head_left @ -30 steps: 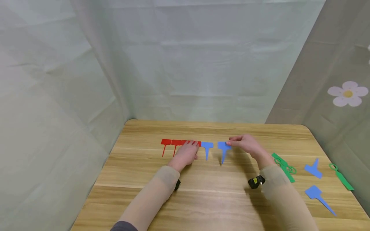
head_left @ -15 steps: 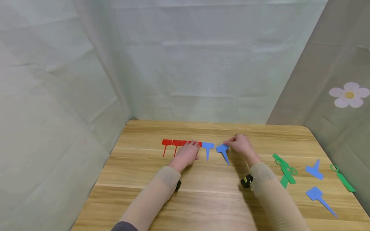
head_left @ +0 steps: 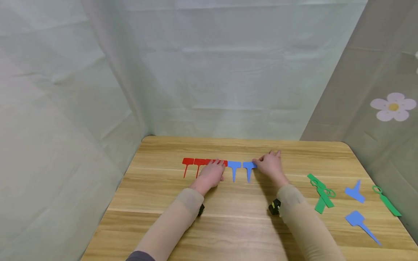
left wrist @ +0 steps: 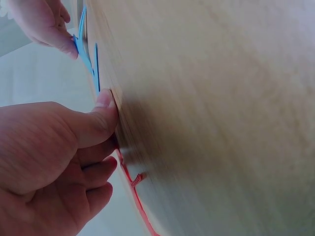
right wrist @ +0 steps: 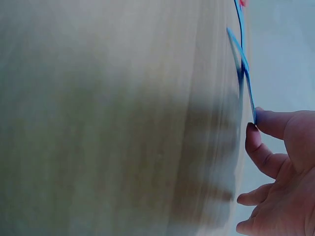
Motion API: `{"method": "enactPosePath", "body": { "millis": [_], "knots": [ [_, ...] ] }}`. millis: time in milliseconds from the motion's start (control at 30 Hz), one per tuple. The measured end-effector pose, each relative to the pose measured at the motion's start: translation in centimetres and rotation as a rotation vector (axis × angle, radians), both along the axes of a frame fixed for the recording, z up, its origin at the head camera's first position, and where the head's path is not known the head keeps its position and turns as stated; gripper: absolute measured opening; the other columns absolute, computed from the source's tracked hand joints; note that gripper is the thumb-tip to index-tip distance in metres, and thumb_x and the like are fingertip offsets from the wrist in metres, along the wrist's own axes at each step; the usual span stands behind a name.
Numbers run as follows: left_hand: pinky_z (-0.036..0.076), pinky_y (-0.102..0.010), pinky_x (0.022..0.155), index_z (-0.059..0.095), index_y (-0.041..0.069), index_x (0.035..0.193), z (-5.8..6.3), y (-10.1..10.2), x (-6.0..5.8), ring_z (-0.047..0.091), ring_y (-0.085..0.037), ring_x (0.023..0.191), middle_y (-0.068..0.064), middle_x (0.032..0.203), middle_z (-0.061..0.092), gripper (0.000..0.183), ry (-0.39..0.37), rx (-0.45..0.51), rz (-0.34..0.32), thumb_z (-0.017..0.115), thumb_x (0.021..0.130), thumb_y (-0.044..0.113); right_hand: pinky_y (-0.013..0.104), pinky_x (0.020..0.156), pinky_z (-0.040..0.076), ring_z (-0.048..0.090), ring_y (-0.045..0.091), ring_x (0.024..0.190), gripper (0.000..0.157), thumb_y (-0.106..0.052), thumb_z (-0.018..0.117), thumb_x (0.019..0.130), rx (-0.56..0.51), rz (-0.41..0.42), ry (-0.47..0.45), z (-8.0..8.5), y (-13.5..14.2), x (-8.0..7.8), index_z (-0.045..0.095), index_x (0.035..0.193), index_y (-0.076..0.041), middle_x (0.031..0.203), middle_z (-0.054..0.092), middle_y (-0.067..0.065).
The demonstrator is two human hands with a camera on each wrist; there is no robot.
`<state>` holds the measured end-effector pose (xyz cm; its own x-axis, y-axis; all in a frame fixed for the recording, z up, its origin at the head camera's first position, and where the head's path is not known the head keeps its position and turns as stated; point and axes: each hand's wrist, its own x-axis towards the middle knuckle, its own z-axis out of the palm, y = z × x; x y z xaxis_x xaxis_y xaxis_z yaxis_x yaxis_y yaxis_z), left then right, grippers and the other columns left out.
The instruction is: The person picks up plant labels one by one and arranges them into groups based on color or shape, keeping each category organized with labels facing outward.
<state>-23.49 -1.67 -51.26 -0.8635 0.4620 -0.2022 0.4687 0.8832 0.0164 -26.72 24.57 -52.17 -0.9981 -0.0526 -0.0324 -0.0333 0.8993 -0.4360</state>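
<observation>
Just right of the frame's centre, the right hand [head_left: 269, 165] pinches a thin blue T-shaped plastic tag [head_left: 249, 165] by its head's edge, the best hold for something likely light, springy and slick; the left hand [head_left: 213, 174], gripping nothing, rests on red T-shaped plastic tags [head_left: 199, 161].

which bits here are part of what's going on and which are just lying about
Seemingly in use:
red tags in the row, left hand over some
neighbouring blue tag
pinched blue tag, in the right hand

Lying aside, perhaps for later:
two loose blue tags
overlapping green tags
lone green tag, far right
</observation>
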Motion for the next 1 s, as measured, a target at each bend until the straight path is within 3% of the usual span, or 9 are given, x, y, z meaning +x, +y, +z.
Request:
{"method": "enactPosePath", "body": {
  "millis": [133, 233, 1000],
  "knots": [
    [0.028, -0.044, 0.129, 0.053, 0.004, 0.157, 0.0, -0.2, 0.0, 0.039, -0.030, 0.155, -0.012, 0.166, 0.046, 0.059, 0.002, -0.005, -0.001, 0.071, 0.105, 0.026, 0.070, 0.127, 0.006, 0.002, 0.068, 0.153, 0.049, -0.044, 0.064, 0.107, -0.008, -0.031, -0.039, -0.2, -0.4, 0.1, 0.081, 0.102, 0.002, 0.155, 0.030, 0.051],
    [0.028, -0.043, 0.129, 0.053, 0.004, 0.157, 0.0, -0.3, 0.0, 0.039, -0.030, 0.155, -0.011, 0.166, 0.047, 0.060, 0.000, -0.005, 0.004, 0.072, 0.105, 0.026, 0.071, 0.126, 0.009, -0.005, 0.069, 0.152, 0.049, -0.044, 0.064, 0.107, -0.012, -0.043, -0.055, -0.2, -0.7, 0.1, 0.083, 0.101, 0.000, 0.159, 0.020, 0.051],
    [0.027, -0.043, 0.129, 0.052, 0.004, 0.158, -0.1, -0.4, -0.2, 0.039, -0.030, 0.156, -0.012, 0.166, 0.046, 0.062, 0.000, -0.006, 0.013, 0.072, 0.105, 0.028, 0.071, 0.126, 0.007, -0.001, 0.069, 0.152, 0.049, -0.042, 0.064, 0.107, -0.017, -0.043, -0.055, -0.1, -1.1, 0.2, 0.082, 0.098, 0.002, 0.160, 0.020, 0.051]
  ]
}}
